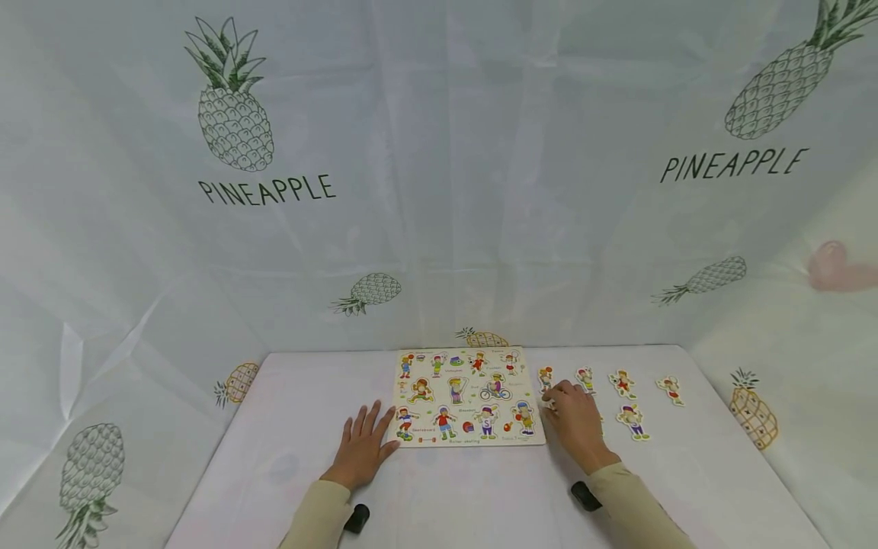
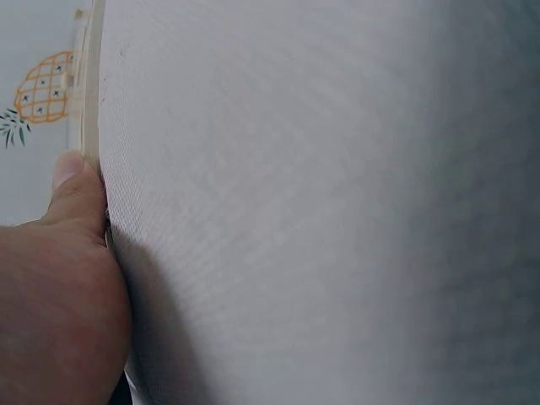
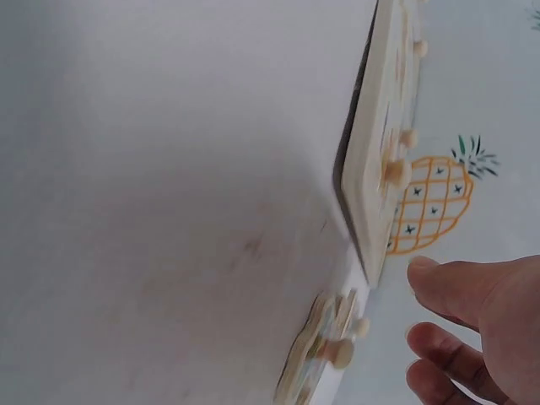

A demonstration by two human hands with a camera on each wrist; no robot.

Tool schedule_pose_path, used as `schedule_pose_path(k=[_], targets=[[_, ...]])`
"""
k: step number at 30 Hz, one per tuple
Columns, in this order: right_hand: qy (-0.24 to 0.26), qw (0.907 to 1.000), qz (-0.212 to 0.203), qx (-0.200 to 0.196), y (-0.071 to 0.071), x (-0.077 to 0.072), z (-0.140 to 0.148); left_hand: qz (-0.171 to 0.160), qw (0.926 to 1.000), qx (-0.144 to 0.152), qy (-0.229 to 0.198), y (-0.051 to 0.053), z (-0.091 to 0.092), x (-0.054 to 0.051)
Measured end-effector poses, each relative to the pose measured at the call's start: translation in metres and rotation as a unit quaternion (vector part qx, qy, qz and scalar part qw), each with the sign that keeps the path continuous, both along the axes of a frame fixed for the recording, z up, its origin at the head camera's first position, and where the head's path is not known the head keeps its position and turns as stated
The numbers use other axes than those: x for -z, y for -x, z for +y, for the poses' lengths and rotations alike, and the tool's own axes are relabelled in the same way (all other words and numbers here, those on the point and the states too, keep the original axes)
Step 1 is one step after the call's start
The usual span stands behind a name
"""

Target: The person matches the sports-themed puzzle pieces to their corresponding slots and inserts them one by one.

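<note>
A left sleeve (image 1: 317, 515) and a right sleeve (image 1: 638, 503), both pale, reach over the near side of a white-covered table (image 1: 473, 496). The left hand (image 1: 363, 446) lies with fingers spread, its thumb against the near left corner of a picture board (image 1: 537, 436). The right hand (image 1: 576, 423) is just off the board's right side among loose figure pieces (image 1: 632, 423), thumb and fingers parted with nothing seen between them; whether a fingertip touches a piece cannot be told. The board lies mid-table, sports figures face up, and the loose cut-outs are spread to its right, some partly hidden by the hand. All look wooden: the pieces are probably light, stiff and smooth, their slim limbs perhaps weakest. A pale knob (image 3: 339, 353), standing on one cut-out in the right wrist view, offers the natural pinch point; the board is best steadied by its rim. Behind hangs a pineapple-print backdrop (image 1: 466, 229).
</note>
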State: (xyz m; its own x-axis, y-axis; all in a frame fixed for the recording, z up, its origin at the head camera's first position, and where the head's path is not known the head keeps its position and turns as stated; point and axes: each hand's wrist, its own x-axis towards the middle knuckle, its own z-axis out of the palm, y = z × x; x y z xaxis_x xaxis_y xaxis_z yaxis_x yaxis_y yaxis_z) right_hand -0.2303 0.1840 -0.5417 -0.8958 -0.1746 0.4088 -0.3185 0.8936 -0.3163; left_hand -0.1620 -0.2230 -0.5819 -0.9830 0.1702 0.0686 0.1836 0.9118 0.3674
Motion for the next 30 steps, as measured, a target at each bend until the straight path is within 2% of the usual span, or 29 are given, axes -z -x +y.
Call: schedule_pose_path(k=[10, 15, 16, 22, 23, 30], targets=[[-0.006, 0.9993, -0.028, 0.023, -0.005, 0.007, 0.013, -0.005, 0.9999, 0.001, -0.012, -0.002, 0.000, -0.001], [-0.014, 0.9992, -0.032, 0.022, -0.007, 0.009, 0.018, 0.008, 1.0000, 0.001, -0.003, 0.000, -0.001, 0.002], [-0.016, 0.9992, -0.032, 0.020, -0.007, 0.009, 0.018, 0.002, 1.0000, -0.001, -0.002, -0.001, 0.000, -0.001], [-0.025, 0.9989, -0.035, 0.015, -0.007, 0.007, 0.020, 0.002, 0.9998, -0.008, 0.016, 0.003, -0.001, 0.004], [-0.026, 0.9989, -0.036, 0.016, -0.007, 0.007, 0.020, 0.010, 0.9998, -0.007, 0.017, 0.004, -0.003, 0.009], [-0.030, 0.9984, -0.044, 0.021, -0.004, 0.007, 0.021, 0.005, 1.0000, -0.002, 0.004, 0.001, -0.002, 0.005]])
